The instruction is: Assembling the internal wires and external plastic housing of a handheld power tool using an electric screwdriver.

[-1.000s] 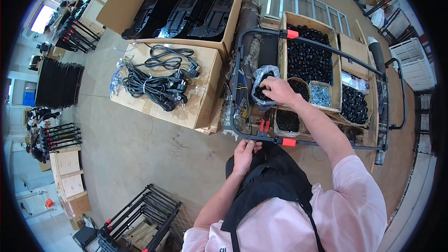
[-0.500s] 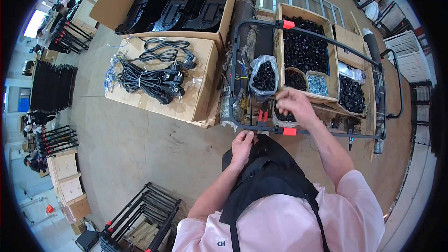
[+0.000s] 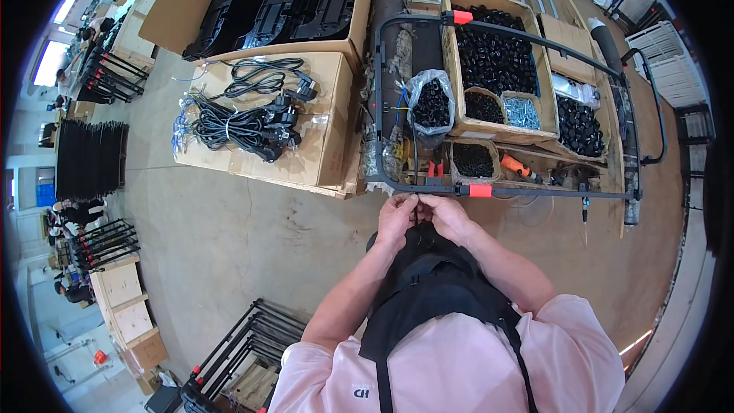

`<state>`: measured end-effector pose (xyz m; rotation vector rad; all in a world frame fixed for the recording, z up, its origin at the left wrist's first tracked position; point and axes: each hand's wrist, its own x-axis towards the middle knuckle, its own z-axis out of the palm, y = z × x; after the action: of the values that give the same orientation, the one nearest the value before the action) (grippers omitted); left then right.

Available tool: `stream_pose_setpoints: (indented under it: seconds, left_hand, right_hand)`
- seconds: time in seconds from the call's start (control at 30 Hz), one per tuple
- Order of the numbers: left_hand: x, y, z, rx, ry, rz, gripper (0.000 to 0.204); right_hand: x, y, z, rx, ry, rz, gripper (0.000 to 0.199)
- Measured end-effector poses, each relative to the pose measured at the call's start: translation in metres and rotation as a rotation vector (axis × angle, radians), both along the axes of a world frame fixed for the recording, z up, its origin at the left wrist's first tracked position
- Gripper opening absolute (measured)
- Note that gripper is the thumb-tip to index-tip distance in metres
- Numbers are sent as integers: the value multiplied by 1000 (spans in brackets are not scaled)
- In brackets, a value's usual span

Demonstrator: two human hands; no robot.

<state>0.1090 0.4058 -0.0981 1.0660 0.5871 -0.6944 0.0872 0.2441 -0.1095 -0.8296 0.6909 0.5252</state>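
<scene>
- Head view: the left hand (image 3: 396, 218) is at the near bar of the black frame (image 3: 550, 193), fingers bent and drawn together; I cannot tell what, if anything, they pinch.
- Right hand (image 3: 448, 217) meets it fingertip to fingertip, fingers likewise curled in; its hold is hidden too.
- The frame lies in front of the person, its loop reaching over a wooden crate (image 3: 505, 136); red clips (image 3: 479, 191) sit on its near and far bars.
- Just beyond the hands, a red forked piece (image 3: 435, 171) stands by the near bar.
- Inside the loop, a clear bag (image 3: 433, 131) of black parts rests left of the crate.
- An orange tool (image 3: 520, 166) lies to the right of a smaller tub (image 3: 472, 180) of black bits.
- To the left, bundled cables (image 3: 241, 128) lie on a carton (image 3: 264, 173).
</scene>
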Motion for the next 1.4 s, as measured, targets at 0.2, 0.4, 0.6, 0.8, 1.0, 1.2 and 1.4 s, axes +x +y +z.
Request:
stream_pose_setpoints:
  seconds: [0.2, 0.4, 0.6, 0.8, 1.0, 1.2, 1.4]
  left_hand:
    - [4, 7, 0, 2, 20, -92, 23]
    - [-3, 7, 15, 68, 16, -99, 23]
    - [-24, 23, -4, 119, -179, -230, 25]
    - [-41, 27, -15, 350, -558, -193, 23]
    - [-36, 42, 9, 369, -574, -265, 22]
    - [-31, 52, 7, 396, -640, -303, 24]
    - [-28, 53, 4, 350, -659, -275, 23]
  right_hand:
    - [0, 2, -1, 175, -18, 21, 16]
    - [-13, 7, -3, 77, -28, -30, 18]
    - [-1, 0, 69, -1145, -613, 739, 24]
    - [44, 24, 112, -1364, -1195, 1127, 27]
    - [72, 31, 107, -1479, -1481, 1329, 15]
    - [80, 12, 112, -1479, -1399, 1570, 14]
    - [81, 3, 109, -1338, -1483, 1407, 15]
